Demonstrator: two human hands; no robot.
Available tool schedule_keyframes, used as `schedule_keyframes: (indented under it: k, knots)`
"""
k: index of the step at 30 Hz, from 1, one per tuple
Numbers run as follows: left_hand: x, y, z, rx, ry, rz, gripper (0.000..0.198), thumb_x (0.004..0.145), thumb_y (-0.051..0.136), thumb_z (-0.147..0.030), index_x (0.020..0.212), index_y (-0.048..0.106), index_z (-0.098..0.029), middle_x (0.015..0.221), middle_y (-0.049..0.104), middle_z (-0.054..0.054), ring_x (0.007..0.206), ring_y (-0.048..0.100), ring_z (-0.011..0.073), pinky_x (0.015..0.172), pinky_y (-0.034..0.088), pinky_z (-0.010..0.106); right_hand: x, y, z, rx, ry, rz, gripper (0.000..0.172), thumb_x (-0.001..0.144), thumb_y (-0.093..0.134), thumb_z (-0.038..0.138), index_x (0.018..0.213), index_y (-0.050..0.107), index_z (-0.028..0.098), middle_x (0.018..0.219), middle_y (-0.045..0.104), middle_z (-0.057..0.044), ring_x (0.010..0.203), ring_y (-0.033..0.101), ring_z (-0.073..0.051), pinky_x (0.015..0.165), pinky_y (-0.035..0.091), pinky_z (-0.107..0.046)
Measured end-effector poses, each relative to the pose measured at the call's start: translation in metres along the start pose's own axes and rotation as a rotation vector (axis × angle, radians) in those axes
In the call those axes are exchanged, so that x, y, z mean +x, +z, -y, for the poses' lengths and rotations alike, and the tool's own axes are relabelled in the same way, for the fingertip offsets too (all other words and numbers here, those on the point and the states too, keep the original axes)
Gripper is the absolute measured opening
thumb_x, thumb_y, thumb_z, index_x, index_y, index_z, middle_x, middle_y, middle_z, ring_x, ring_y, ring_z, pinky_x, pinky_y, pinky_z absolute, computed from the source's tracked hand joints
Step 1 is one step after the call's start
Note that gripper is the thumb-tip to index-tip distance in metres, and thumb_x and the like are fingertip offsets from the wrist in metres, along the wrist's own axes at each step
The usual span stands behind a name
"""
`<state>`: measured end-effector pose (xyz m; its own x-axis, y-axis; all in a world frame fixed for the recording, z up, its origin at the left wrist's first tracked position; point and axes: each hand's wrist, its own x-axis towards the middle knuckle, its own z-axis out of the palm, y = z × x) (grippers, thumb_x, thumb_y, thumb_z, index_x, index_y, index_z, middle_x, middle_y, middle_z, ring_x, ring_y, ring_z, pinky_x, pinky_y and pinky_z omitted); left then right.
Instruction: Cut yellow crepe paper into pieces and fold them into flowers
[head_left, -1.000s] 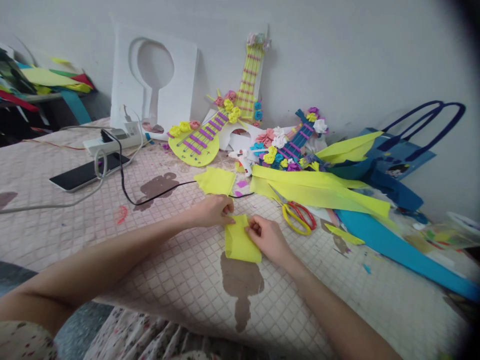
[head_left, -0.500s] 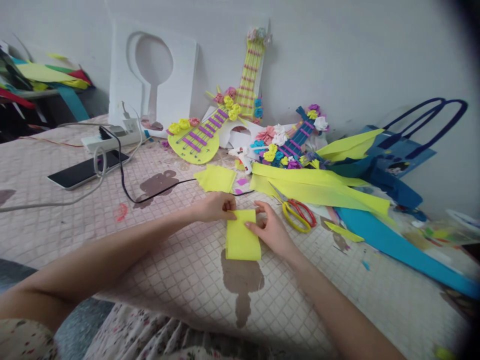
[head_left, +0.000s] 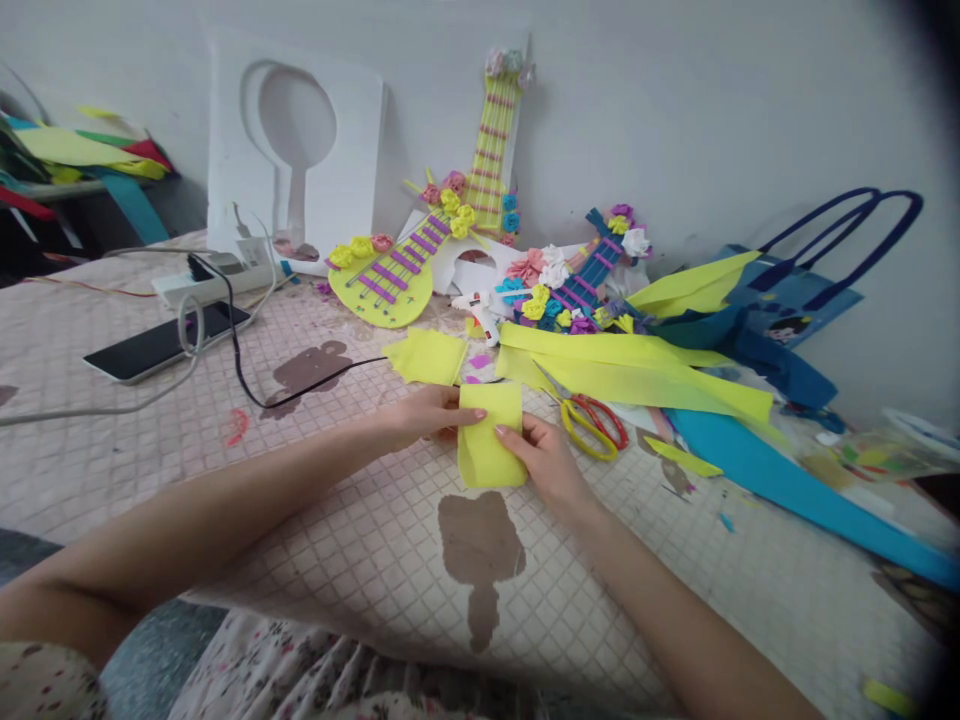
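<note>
A folded strip of yellow crepe paper (head_left: 491,440) is held between both hands, its lower end a rounded, open fold. My left hand (head_left: 433,412) grips its left edge, thumb on the front and fingers partly hidden behind. My right hand (head_left: 547,455) pinches the right edge, thumb on the front face. Just beyond the left hand lies a cut yellow crepe piece (head_left: 427,357). Right of the hands rest scissors (head_left: 589,420) with one yellow and one red handle, touching long yellow crepe strips (head_left: 637,375).
A white glue gun (head_left: 480,315) lies behind the hands. Flower-trimmed paper guitars (head_left: 386,285) stand at the back near a white cut-out board (head_left: 225,150). At left are a phone (head_left: 161,340), a power strip (head_left: 217,283) and cables. A blue strip (head_left: 795,490) and blue bag (head_left: 802,300) are at right.
The folded yellow crepe paper has been raised a little off the table, tilting toward me. My left thumb has moved onto its front, and the right hand has shifted lower along its edge.
</note>
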<state>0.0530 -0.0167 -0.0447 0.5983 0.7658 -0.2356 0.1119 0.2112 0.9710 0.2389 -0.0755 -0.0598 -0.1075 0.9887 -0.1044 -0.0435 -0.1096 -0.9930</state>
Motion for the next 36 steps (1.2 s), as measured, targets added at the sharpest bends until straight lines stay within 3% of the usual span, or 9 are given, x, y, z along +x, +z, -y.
schedule_keyframes:
  k: [4,9,13,21,28,36]
  knots:
    - [-0.0005,0.0019,0.0024,-0.008,0.0,-0.026,0.026,0.068,0.074,-0.033,0.083,0.064,-0.013,0.085,0.07,0.005,0.072,0.063,0.0125,0.059,0.047,0.022,-0.002,0.002,0.0045,0.011,-0.003,0.051,0.035,0.071,0.07,0.046,0.095,0.066,0.02,0.089,0.07,-0.004,0.075,0.063,-0.019,0.067,0.05,-0.032]
    - [-0.0018,0.0013,0.001,-0.032,-0.005,0.044,0.033,0.064,0.076,-0.033,0.089,0.065,-0.014,0.096,0.071,0.008,0.084,0.066,0.0176,0.07,0.052,0.027,-0.0008,0.0023,0.0047,0.038,-0.032,0.002,0.029,0.073,0.067,0.047,0.081,0.064,0.019,0.077,0.067,-0.002,0.068,0.06,-0.017,0.06,0.048,-0.028]
    - [-0.0025,0.0037,0.0001,-0.046,-0.014,0.039,0.035,0.061,0.079,-0.035,0.084,0.065,-0.013,0.092,0.071,0.007,0.082,0.066,0.0178,0.071,0.052,0.028,0.0016,0.002,-0.0003,0.048,-0.006,-0.035,0.025,0.07,0.071,0.042,0.079,0.065,0.02,0.073,0.065,0.0,0.063,0.058,-0.015,0.06,0.046,-0.027]
    - [-0.0052,0.0087,-0.0037,-0.065,0.003,-0.07,0.024,0.071,0.073,-0.033,0.073,0.062,-0.012,0.071,0.067,0.002,0.062,0.061,0.0104,0.061,0.049,0.023,0.0023,0.0027,-0.0019,0.08,0.011,-0.013,0.025,0.07,0.072,0.039,0.085,0.067,0.02,0.076,0.066,0.0,0.062,0.056,-0.013,0.058,0.043,-0.026]
    - [-0.0031,0.0063,0.0001,0.014,0.013,-0.072,0.021,0.071,0.072,-0.03,0.074,0.061,-0.012,0.077,0.068,0.003,0.068,0.063,0.0122,0.06,0.05,0.023,0.0031,0.0008,0.0003,0.043,-0.039,-0.05,0.026,0.073,0.069,0.043,0.069,0.056,0.02,0.058,0.05,0.006,0.047,0.038,-0.008,0.044,0.025,-0.022]
    - [-0.0037,0.008,0.0013,0.025,0.031,-0.071,0.026,0.072,0.069,-0.036,0.077,0.062,-0.012,0.078,0.067,0.004,0.068,0.063,0.0123,0.06,0.049,0.023,0.0037,0.0,-0.0001,0.006,-0.069,-0.062,0.031,0.073,0.068,0.044,0.065,0.05,0.02,0.055,0.044,0.007,0.047,0.033,-0.008,0.042,0.022,-0.023]
